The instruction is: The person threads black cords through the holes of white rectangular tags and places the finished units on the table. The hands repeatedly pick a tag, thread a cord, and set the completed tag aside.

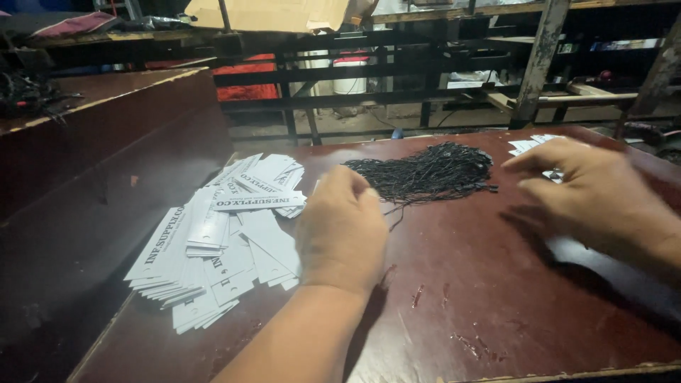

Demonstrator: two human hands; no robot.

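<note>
Dark red table [496, 298], black strings [425, 172] just beyond left hand's [342, 230] curled fingers [355, 186].

A loose heap of white card tags [220, 241] lies spread on the left part of the dark red table [482, 305], reaching almost to its left edge. Each tag is a long narrow rectangle, white with dark lettering, and they overlap at all angles, some stacked in small fans. The left hand [342, 230] rests just beside the heap's right edge, over a few of its tags. A smaller cluster of white tags [532, 147] lies at the table's far right, partly hidden behind the right hand [596, 195]. Beyond the table, a flattened brown cardboard box [273, 14] rests on a dark shelf rail at the top.
</note>
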